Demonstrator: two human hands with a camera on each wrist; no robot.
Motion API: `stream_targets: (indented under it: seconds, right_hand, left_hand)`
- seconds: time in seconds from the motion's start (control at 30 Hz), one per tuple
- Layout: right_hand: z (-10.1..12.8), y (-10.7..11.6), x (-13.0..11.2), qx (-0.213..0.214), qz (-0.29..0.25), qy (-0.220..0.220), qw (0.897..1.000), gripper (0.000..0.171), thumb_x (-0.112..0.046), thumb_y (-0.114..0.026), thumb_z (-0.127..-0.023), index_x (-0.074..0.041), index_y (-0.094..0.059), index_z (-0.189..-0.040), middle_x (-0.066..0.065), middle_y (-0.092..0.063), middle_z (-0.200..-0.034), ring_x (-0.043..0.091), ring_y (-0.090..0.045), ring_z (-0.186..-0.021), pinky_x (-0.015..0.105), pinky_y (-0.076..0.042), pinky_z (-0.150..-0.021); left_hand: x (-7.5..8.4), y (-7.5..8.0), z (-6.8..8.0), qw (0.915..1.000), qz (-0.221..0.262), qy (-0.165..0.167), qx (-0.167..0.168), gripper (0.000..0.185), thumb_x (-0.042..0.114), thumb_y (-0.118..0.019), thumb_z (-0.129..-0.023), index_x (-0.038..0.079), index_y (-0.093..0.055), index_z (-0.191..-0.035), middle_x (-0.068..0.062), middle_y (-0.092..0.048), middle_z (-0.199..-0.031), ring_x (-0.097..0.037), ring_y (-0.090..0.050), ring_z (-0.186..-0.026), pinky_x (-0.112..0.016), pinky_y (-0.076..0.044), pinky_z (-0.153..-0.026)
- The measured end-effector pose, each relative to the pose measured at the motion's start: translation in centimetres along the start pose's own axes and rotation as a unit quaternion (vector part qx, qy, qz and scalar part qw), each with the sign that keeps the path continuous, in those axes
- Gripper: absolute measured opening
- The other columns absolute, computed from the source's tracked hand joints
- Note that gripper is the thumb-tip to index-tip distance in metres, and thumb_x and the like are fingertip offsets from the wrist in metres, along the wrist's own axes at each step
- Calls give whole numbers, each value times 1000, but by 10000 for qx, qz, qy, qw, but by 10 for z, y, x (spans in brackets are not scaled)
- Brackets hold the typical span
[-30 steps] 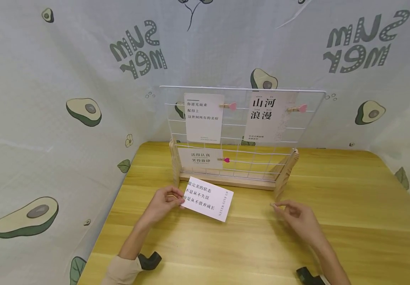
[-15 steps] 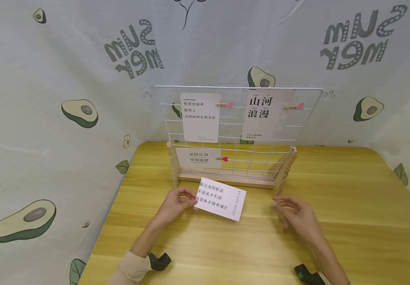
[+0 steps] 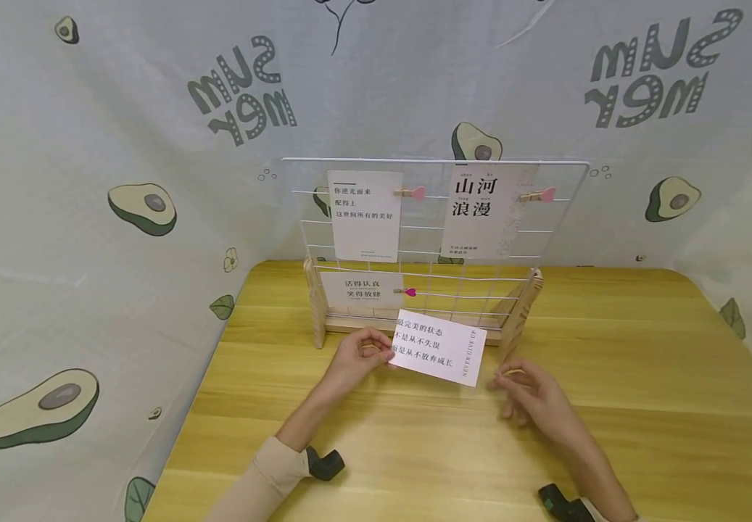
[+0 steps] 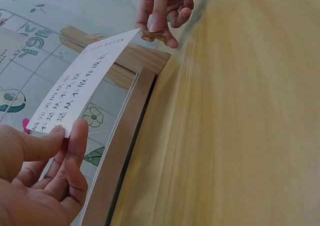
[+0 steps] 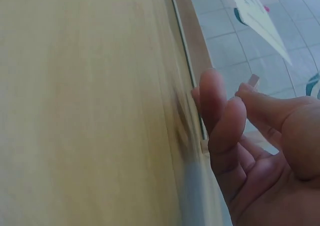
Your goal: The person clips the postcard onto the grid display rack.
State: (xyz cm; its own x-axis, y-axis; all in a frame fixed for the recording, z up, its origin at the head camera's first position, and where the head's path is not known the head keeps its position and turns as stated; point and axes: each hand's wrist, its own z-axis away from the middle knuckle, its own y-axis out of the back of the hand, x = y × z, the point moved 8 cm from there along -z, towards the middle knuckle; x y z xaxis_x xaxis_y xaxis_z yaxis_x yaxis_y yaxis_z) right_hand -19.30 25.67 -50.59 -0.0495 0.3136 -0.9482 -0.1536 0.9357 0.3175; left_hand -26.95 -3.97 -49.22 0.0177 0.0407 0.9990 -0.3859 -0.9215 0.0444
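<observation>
My left hand [image 3: 360, 354] [image 4: 42, 173] pinches the left edge of a white card [image 3: 439, 346] [image 4: 82, 83] printed with black characters, holding it just in front of the wire grid board [image 3: 434, 217]. My right hand [image 3: 524, 388] [image 4: 162, 8] pinches a small wooden clip [image 4: 153, 35] [image 5: 253, 80] [image 3: 511, 372] by the card's right end, close to the board's right wooden foot [image 3: 519, 312]. Three cards hang on the grid, each held by a pink-heart clip [image 3: 412, 193].
The board stands on a wooden base [image 3: 415, 330] at the back of a yellow wooden table [image 3: 610, 377]. Avocado-print cloth [image 3: 121, 217] walls in the table on the left, back and right.
My left hand has carried the card to the right and up toward the board. My right hand, with the clip, has stayed in about the same place.
</observation>
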Motion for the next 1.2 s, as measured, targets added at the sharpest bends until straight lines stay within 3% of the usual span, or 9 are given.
stream_targets:
  seconds: [0.23, 0.37, 0.47, 0.57, 0.67, 0.73, 0.87, 1.0, 1.2]
  right_hand:
    - [1, 2, 8, 242, -44, -393, 9989, 29, -11, -72, -97, 8, -65, -117, 7, -76, -80, 10, -67, -59, 30, -58, -54]
    - [1, 2, 9, 312, -158, -430, 9985, 32, -12, -71, -98, 11, -65, -121, 3, -81, -93, 11, -70, -67, 31, -61, -62]
    - [1, 3, 11, 411, -231, -430, 9980, 32, -16, -66, -102, 11, -66, -120, 1, -78, -88, 11, -69, -67, 32, -61, -62]
    - [0, 4, 13, 517, -317, -432, 9972, 33, -14, -65, -103, 13, -65, -121, 0, -72, -81, 11, -66, -65, 31, -60, -59]
    - [1, 4, 14, 524, -308, -444, 9972, 34, -7, -68, -99, 15, -62, -125, 0, -75, -87, 10, -69, -67, 30, -61, -60]
    - [1, 5, 15, 563, -233, -549, 9966, 35, -6, -71, -97, 15, -64, -124, -2, -78, -91, 10, -71, -69, 29, -61, -62]
    - [3, 6, 18, 634, 46, -860, 9943, 31, -15, -76, -95, 10, -72, -112, -2, -79, -87, 8, -70, -70, 27, -61, -65]
    - [2, 4, 15, 452, 117, -772, 9959, 26, -16, -72, -98, 9, -72, -105, 0, -73, -74, 9, -63, -59, 28, -57, -56]
    - [1, -2, 11, 52, -153, -400, 9991, 27, -13, -64, -103, 13, -70, -109, 1, -74, -78, 8, -62, -56, 29, -56, -50]
  left_hand:
    - [10, -16, -15, 9993, 275, -241, 35, 17, -8, -68, -94, -12, -62, -109, -20, -67, -102, -13, -72, -79, -45, -63, -85]
    - [11, -23, -22, 9988, 371, -309, 121, 17, -9, -68, -93, -12, -62, -109, -20, -67, -103, -12, -71, -78, -47, -62, -86]
    - [11, -25, -27, 9980, 460, -334, 260, 18, -9, -69, -93, -12, -62, -109, -18, -67, -102, -19, -72, -80, -47, -61, -88]
    - [12, -27, -31, 9970, 541, -368, 408, 18, -10, -69, -92, -11, -62, -109, -16, -66, -100, -35, -73, -84, -48, -61, -90]
    - [13, -30, -35, 9960, 609, -406, 509, 17, -10, -69, -92, -11, -63, -108, -16, -66, -98, -53, -70, -90, -53, -60, -91]
    - [14, -31, -38, 9953, 659, -452, 545, 17, -10, -68, -93, -11, -63, -109, -17, -66, -97, -57, -69, -92, -57, -58, -91]
    - [15, -33, -43, 9942, 649, -515, 689, 18, -10, -68, -93, -11, -63, -110, -20, -67, -100, -40, -74, -83, -56, -59, -90]
    - [15, -34, -48, 9932, 680, -503, 799, 17, -10, -68, -93, -12, -64, -109, -24, -67, -104, -15, -73, -78, -39, -63, -84]
    - [16, -33, -51, 9912, 641, -503, 1047, 16, -11, -70, -91, -13, -66, -107, -27, -67, -107, -16, -75, -81, -24, -62, -76]
